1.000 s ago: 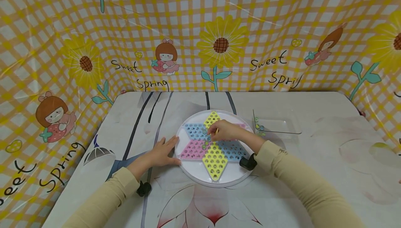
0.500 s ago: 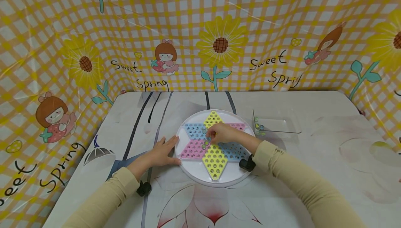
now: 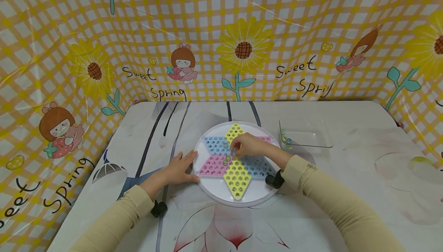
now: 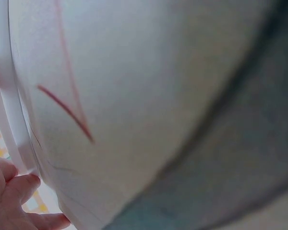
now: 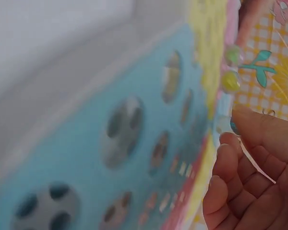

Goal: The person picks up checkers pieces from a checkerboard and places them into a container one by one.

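Observation:
A round white Chinese checkers board (image 3: 216, 190) with a yellow, pink and blue star of holes lies in the middle of the table. My left hand (image 3: 177, 169) rests against its left rim, fingers spread. Over the star's center, my right hand (image 3: 247, 145) reaches in from the right. In the right wrist view its thumb and forefinger pinch a glass marble (image 5: 234, 126), mostly hidden by the fingertips. A green marble (image 5: 234, 55) and a yellow one (image 5: 231, 82) sit close by on the board. In the head view another marble (image 3: 225, 145) sits on the blue section.
A clear plastic box (image 3: 308, 138) with several marbles at its left end stands to the right behind the board. A checked yellow cloth (image 3: 207, 17) hangs behind the table (image 3: 363, 190) and at its sides.
My right hand has shifted slightly left over the board's center and then back to the right. The left hand stays in place at the rim.

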Demonstrator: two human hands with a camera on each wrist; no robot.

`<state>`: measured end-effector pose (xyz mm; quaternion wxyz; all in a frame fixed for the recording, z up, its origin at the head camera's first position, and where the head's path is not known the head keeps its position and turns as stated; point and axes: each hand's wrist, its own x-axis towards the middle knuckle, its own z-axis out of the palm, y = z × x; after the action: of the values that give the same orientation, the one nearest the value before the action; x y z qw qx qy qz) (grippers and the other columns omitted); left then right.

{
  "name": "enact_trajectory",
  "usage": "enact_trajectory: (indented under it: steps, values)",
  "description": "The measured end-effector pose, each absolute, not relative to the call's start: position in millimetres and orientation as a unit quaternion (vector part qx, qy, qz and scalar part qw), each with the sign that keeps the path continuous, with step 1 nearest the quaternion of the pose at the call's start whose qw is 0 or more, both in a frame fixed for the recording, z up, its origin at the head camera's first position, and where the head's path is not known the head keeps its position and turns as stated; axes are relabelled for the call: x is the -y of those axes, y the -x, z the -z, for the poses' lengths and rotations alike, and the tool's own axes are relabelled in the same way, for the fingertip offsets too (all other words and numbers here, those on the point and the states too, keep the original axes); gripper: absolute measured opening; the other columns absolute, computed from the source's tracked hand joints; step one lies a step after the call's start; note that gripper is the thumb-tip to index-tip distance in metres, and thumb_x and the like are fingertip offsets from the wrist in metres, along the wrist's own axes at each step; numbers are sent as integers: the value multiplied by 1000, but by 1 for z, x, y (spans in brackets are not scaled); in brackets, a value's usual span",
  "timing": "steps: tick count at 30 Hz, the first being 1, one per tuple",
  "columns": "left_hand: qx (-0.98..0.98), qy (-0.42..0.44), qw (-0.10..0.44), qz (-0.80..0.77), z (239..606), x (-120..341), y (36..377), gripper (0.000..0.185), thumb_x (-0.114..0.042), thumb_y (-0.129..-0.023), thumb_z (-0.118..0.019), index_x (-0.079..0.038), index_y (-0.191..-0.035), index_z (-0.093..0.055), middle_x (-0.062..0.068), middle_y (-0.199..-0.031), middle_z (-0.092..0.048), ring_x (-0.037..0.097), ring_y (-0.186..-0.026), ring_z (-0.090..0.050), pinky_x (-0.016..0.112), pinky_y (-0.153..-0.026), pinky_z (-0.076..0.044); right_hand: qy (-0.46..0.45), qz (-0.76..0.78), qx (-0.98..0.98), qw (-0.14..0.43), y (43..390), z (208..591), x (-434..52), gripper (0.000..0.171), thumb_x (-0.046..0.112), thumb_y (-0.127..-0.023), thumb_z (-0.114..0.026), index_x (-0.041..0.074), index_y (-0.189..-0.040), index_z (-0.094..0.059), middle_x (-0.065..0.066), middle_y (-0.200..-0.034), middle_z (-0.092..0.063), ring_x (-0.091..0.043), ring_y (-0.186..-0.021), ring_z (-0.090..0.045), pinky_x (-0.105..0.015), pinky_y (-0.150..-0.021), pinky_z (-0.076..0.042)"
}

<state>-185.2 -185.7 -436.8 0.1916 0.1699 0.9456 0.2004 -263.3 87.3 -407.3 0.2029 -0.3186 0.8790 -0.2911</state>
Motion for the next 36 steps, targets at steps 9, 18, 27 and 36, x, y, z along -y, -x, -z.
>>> enact_trajectory:
  steps: [9,18,27,36]
  values:
    - [-946,-170,193,-197,436,185,185,92,-44,-79,-67,-5,-146,-17,14,-152,-14,54,-132,-6,61,-107,-9,322,318,-875,172,272,403,-108,16,10,-77,-71,3,-90,-66,-1,-74,-57,-12,-68,-48,-25,-62,-42]
    - [-946,-168,194,-199,437,186,186,93,-44,-79,-67,-6,-147,-17,13,-153,-14,53,-133,-5,61,-106,-9,271,318,-891,176,275,396,-130,17,10,-78,-67,3,-94,-66,-2,-79,-58,-15,-72,-51,-25,-60,-43]
    - [-946,-165,195,-197,437,186,185,93,-45,-78,-67,-6,-147,-17,13,-153,-13,54,-132,-6,62,-106,-10,234,338,-890,196,279,389,-150,20,10,-81,-65,1,-98,-64,-4,-84,-56,-17,-76,-50,-25,-62,-44]
    - [-946,-164,197,-197,438,186,185,93,-45,-79,-67,-7,-147,-16,12,-153,-13,53,-133,-5,61,-107,-8,230,331,-897,181,281,381,-170,21,10,-83,-63,0,-101,-63,-6,-84,-57,-14,-68,-50,-27,-58,-46]
